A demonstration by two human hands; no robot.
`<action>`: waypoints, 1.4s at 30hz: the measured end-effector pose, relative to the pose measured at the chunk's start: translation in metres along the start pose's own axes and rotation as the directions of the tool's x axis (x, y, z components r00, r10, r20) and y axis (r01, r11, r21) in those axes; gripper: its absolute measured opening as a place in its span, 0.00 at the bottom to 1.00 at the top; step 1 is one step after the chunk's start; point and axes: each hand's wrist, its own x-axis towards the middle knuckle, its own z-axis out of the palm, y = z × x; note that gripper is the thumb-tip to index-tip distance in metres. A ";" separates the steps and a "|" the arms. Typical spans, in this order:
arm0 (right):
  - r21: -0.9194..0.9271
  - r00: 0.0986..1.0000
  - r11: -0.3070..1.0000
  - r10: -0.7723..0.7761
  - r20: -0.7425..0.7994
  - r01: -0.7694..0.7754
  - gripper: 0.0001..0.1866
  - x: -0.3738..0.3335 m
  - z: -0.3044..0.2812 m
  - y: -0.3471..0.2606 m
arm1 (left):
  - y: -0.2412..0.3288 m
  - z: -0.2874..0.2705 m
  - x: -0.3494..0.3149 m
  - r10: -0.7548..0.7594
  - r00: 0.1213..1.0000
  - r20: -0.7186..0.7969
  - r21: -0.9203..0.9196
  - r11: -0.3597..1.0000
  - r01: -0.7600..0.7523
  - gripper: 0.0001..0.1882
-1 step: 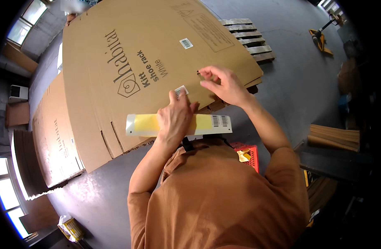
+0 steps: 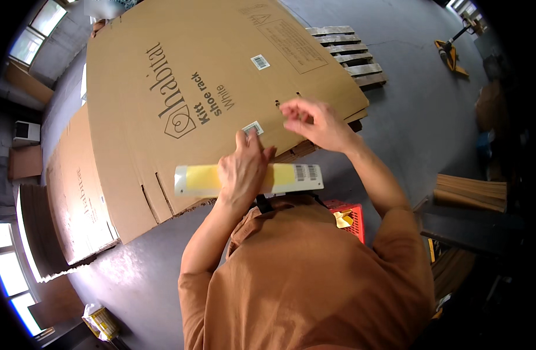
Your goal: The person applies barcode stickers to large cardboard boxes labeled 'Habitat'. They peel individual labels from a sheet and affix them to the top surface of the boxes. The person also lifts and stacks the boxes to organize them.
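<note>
My left hand (image 2: 242, 169) lies over a long white-and-yellow label strip (image 2: 201, 179) with barcode labels at its right end. The strip passes beneath the palm, its ends sticking out past the hand, and the curled fingers appear to grip it. My left fingertips touch a small white barcode label (image 2: 253, 128) on a large flat brown cardboard carton (image 2: 134, 146). Over the carton's right edge, my right hand (image 2: 317, 122) hovers with bent fingers apart from the thumb, and nothing shows between them. A second barcode label (image 2: 260, 62) is farther up the carton.
Flattened cartons (image 2: 75, 186) are stacked at left. A person's hand (image 2: 97, 25) rests at the carton's far left corner. Beyond the carton lies a wooden pallet (image 2: 361, 55), with a yellow pallet jack (image 2: 452, 58) farther right. A red crate (image 2: 355, 221) stands beside my waist.
The strip and my left hand have shifted slightly left, and the strip's tilt has changed. More of the label by my left fingertips shows. My right hand has moved a little.
</note>
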 end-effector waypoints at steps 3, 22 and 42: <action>0.072 0.946 0.992 0.078 0.315 -0.105 0.20 -0.027 -0.010 -0.002 | -0.008 0.005 -0.034 0.082 0.991 -0.110 0.104 0.992 -0.070 0.21; 0.137 0.953 0.989 0.001 0.302 -0.045 0.10 -0.029 -0.026 -0.024 | 0.034 -0.038 -0.008 0.113 0.884 -0.453 0.029 0.993 -0.111 0.06; -0.011 0.880 0.885 -0.465 -0.098 0.466 0.04 0.019 -0.026 -0.001 | 0.020 -0.026 0.037 -0.082 0.935 -0.344 -0.117 0.992 0.044 0.03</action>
